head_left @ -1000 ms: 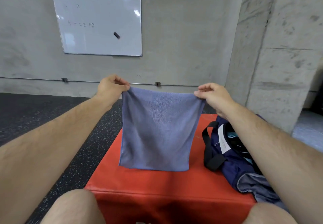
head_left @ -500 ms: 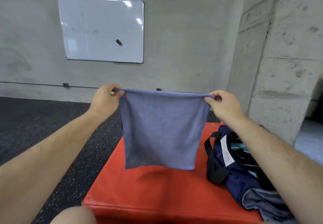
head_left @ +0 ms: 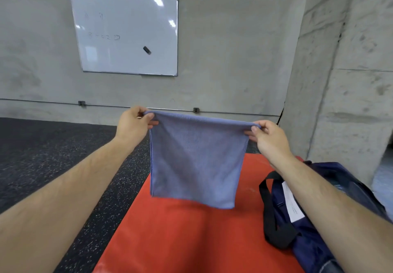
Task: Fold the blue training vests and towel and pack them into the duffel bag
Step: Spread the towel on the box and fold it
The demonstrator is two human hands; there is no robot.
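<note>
A blue-grey towel (head_left: 195, 162) hangs doubled over in the air above the red box (head_left: 180, 230), its lower edge clear of the red top. My left hand (head_left: 134, 123) pinches its upper left corner and my right hand (head_left: 268, 136) pinches its upper right corner, stretching the top edge taut. The navy duffel bag (head_left: 308, 230) lies on the right side of the box, with black strap handles and a white label; my right forearm crosses over it and hides much of its opening.
Dark speckled rubber floor (head_left: 53, 166) spreads to the left of the box. A concrete wall with a whiteboard (head_left: 127, 36) stands ahead, and a concrete pillar (head_left: 350, 81) rises on the right. A thin rail runs along the wall base.
Both hands raised the towel, so its lower edge lifted off the red box. The view tilted upward, showing more of the wall.
</note>
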